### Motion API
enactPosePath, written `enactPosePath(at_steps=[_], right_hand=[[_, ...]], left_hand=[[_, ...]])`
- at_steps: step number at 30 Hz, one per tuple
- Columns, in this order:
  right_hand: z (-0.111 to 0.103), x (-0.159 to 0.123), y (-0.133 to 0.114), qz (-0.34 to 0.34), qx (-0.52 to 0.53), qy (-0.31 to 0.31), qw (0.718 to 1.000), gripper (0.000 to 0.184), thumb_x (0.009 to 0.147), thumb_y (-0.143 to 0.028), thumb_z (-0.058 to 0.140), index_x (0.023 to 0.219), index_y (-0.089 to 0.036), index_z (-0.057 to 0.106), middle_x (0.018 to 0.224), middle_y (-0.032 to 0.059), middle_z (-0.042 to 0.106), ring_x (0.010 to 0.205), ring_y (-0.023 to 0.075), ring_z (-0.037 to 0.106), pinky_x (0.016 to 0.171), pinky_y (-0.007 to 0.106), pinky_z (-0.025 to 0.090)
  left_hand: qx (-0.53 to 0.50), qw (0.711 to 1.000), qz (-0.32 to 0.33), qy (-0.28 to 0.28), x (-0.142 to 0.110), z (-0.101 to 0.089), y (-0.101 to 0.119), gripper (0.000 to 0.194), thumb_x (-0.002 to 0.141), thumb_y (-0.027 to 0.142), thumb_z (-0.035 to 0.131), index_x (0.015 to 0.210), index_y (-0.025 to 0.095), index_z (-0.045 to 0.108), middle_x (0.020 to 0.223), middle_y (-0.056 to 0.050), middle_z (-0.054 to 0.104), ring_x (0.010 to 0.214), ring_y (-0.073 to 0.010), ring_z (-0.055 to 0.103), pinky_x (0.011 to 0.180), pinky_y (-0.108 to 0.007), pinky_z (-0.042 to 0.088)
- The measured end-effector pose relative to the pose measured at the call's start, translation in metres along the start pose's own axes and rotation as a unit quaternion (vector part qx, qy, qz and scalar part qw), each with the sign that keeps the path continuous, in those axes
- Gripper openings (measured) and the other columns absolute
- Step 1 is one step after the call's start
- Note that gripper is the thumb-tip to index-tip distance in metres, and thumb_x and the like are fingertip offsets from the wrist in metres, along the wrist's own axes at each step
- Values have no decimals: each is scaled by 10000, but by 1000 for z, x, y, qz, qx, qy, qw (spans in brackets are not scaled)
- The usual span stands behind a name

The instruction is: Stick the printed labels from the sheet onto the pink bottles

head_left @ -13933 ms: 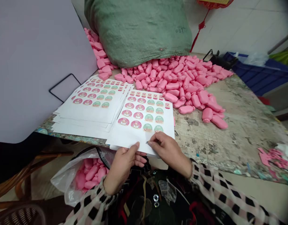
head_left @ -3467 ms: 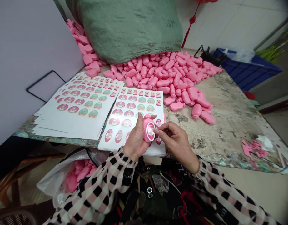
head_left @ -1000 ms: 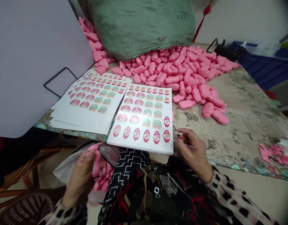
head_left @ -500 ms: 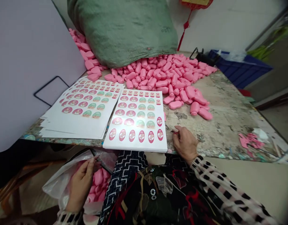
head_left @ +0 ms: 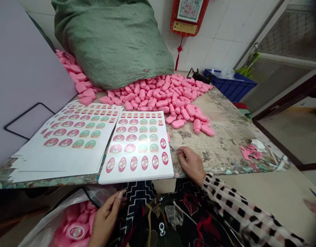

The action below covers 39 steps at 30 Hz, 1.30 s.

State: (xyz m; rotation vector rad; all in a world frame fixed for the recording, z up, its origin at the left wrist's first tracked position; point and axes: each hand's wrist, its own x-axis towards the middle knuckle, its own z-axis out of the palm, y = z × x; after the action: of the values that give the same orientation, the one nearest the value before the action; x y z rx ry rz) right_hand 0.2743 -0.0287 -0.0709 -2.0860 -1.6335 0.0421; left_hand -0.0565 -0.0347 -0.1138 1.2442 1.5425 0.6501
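Note:
My left hand (head_left: 106, 214) is below the table's front edge, beside an open clear plastic bag (head_left: 42, 219) of pink bottles (head_left: 78, 212). Its fingers are stretched out loosely, and I see nothing in them. One bottle in the bag bears an oval label (head_left: 77, 232). On the table, my right hand (head_left: 192, 164) rests with its fingers closed round a small, thin, dark item too hidden to name. Just left of that hand lies a stack of sticker sheets (head_left: 137, 175), printed with pink and green labels.
More sticker sheets (head_left: 70, 159) lie fanned out on the left. Behind is a heap of pink bottles (head_left: 158, 94) under a big green sack (head_left: 114, 44). Pink scraps (head_left: 250, 152) lie at the table's right, and a blue crate (head_left: 230, 85) stands beyond. A pale panel (head_left: 26, 79) rises on the left.
The view has turned to the right and tilted up. My left hand has moved from over the bag rightward toward my lap. My right hand stays beside the sheets.

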Motion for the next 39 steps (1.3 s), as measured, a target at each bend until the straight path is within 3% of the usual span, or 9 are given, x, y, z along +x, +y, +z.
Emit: enactPosePath(at_steps=[3, 7, 10, 17, 24, 29, 31, 34, 39], right_hand=[[-15, 32, 9, 37, -11, -9, 999, 219, 869, -286, 427, 1024, -231, 572, 952, 14, 650, 843, 175, 598, 699, 277, 416], [-31, 93, 17, -37, -144, -22, 989, 312, 848, -195, 411, 1132, -208, 540, 1167, 66, 575, 960, 210, 571, 680, 294, 408], [-30, 126, 18, -105, -231, -99, 962, 369, 848, -146, 382, 1187, -204, 512, 1216, 80, 548, 916, 209, 588, 620, 290, 388], [-26, 150, 26, -155, -257, -172, 938, 327, 859, -219, 413, 1161, -193, 533, 1134, 97, 581, 833, 226, 597, 589, 297, 370], [-40, 94, 25, -156, -178, -96, 967, 334, 860, -332, 467, 1163, -202, 518, 1156, 73, 581, 929, 213, 571, 605, 272, 396], [-32, 20, 32, -151, -125, -45, 980, 351, 860, -267, 466, 1206, -215, 501, 1255, 46, 540, 869, 165, 593, 627, 252, 437], [-25, 2, 37, -134, -123, -28, 983, 339, 860, -248, 463, 1193, -220, 522, 1256, 39, 542, 816, 150, 604, 611, 245, 444], [-18, -7, 41, -114, -129, -12, 985, 355, 839, -222, 477, 1189, -228, 536, 1266, 40, 534, 766, 144, 607, 591, 244, 449], [-16, -5, 39, -105, -150, 0, 983, 324, 850, -253, 464, 1157, -285, 564, 1319, 35, 476, 718, 133, 596, 518, 236, 422]], left_hand=[[3, 1000, -2, 7, 2, -5, 4, 600, 632, 656, 583, 972, 172, 688, 860, -61, 722, 785, -249, 669, 769, -372, 546], [22, 1000, 21, -6, 3, -11, 16, 538, 612, 633, 620, 922, 202, 706, 913, -47, 723, 821, -247, 671, 794, -362, 543], [67, 996, 54, -38, 1, -13, 26, 460, 671, 586, 600, 927, 220, 712, 954, -44, 718, 884, -246, 663, 842, -367, 522], [162, 971, 151, -88, -10, -11, 62, 285, 772, 455, 569, 927, 262, 710, 963, -16, 718, 891, -198, 664, 843, -304, 519], [153, 934, 294, -130, -11, 9, 103, 192, 864, 284, 502, 961, 249, 664, 925, 3, 707, 820, -119, 654, 749, -215, 519], [247, 859, 447, 43, 9, 34, 114, 247, 851, 264, 518, 1065, 213, 628, 1073, -58, 658, 1031, -196, 571, 912, -356, 441], [347, 824, 436, 101, 22, 43, 114, 358, 861, 325, 489, 1188, 207, 573, 1276, -90, 551, 1212, -273, 441, 991, -455, 357], [473, 788, 381, 98, 37, 54, 112, 465, 880, 426, 408, 1285, 219, 504, 1396, -90, 433, 1297, -341, 323, 1005, -524, 305], [546, 756, 349, 92, 39, 61, 112, 488, 901, 460, 321, 1321, 258, 464, 1422, -44, 405, 1303, -327, 321, 1029, -510, 268]])
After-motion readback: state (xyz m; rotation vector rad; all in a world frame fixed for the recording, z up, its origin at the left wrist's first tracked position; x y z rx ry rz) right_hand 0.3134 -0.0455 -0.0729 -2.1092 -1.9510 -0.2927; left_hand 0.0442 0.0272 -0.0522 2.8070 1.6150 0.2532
